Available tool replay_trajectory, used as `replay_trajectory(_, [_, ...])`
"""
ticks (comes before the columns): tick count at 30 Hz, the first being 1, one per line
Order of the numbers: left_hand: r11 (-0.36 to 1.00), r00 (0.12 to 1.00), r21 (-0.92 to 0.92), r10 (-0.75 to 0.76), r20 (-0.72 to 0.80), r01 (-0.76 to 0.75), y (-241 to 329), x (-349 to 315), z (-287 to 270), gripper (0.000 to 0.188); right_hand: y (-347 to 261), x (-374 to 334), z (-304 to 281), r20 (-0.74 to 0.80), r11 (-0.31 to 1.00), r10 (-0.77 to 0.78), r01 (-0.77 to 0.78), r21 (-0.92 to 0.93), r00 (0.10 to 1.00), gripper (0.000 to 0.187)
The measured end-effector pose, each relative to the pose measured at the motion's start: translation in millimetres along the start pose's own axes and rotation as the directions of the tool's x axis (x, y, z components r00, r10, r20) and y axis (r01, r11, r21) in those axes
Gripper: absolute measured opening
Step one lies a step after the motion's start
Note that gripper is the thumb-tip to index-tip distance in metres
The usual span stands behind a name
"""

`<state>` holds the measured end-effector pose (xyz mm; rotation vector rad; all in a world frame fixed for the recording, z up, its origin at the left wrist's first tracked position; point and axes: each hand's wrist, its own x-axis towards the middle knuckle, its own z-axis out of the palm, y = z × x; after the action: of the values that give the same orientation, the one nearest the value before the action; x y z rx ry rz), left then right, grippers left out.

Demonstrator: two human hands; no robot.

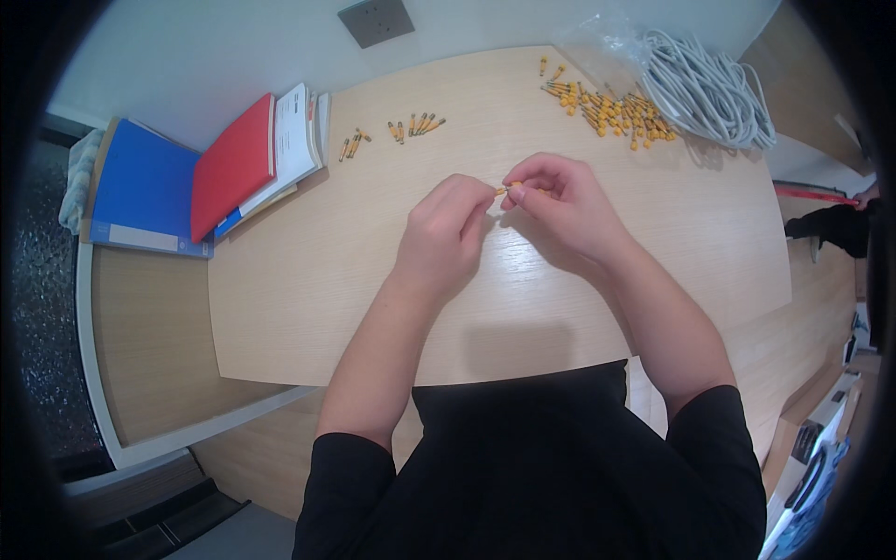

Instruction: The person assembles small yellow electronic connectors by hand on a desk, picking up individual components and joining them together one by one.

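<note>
Over the middle of the wooden table, my left hand (442, 227) and my right hand (567, 207) meet fingertip to fingertip. Each is closed in a pinch on a small yellow piece (500, 191) with a dark metal part, seen between the fingertips. Whether it is one piece or two joined parts is too small to tell. Beyond my left hand lie several slim yellow-and-metal connectors (425, 124) in a loose row, with a smaller group (351, 146) left of them. At the far right is a heap of similar yellow connectors (616, 114).
A coil of grey cable (705, 89) and a clear plastic bag (605, 47) lie behind the heap. Blue (149, 182) and red (238, 163) folders with papers lean along the left edge. A wall socket (376, 21) is at the back. Another person's dark-clothed leg (831, 231) shows at far right.
</note>
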<state>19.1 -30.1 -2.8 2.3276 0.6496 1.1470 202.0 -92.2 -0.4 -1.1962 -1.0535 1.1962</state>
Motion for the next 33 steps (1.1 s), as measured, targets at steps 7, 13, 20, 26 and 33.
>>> replay_trajectory(7, [0.993, 0.997, -0.108, 0.052, -0.054, -0.057, -0.8, 0.6, 4.4, 0.020, 11.2, 0.3, -5.0, 0.143, 0.933, 0.149, -0.187, 0.308, 0.979, 0.006])
replay_trajectory(13, [0.986, 0.998, -0.161, -0.055, -0.023, 0.051, 7.7, 0.4, 0.5, 0.015, -0.4, -1.1, -6.6, 0.171, 0.940, 0.193, -0.232, 0.249, 0.966, 0.003])
replay_trajectory(20, [0.994, 0.993, -0.088, -0.050, 0.107, 0.060, -12.6, -6.5, 3.0, 0.004, 2.6, -1.2, -5.0, 0.191, 0.952, 0.159, -0.202, 0.228, 0.969, 0.003])
replay_trajectory(26, [0.990, 0.992, -0.100, -0.096, 0.077, 0.104, 8.2, 2.4, 4.9, 0.005, -0.7, -2.0, -6.5, 0.149, 0.947, 0.176, -0.209, 0.246, 0.973, 0.004])
replay_trajectory(33, [0.977, 0.974, -0.084, -0.186, 0.126, 0.197, -0.3, -3.8, 6.0, 0.003, -0.8, -1.3, -7.4, 0.119, 0.955, 0.123, -0.150, 0.255, 0.985, 0.007])
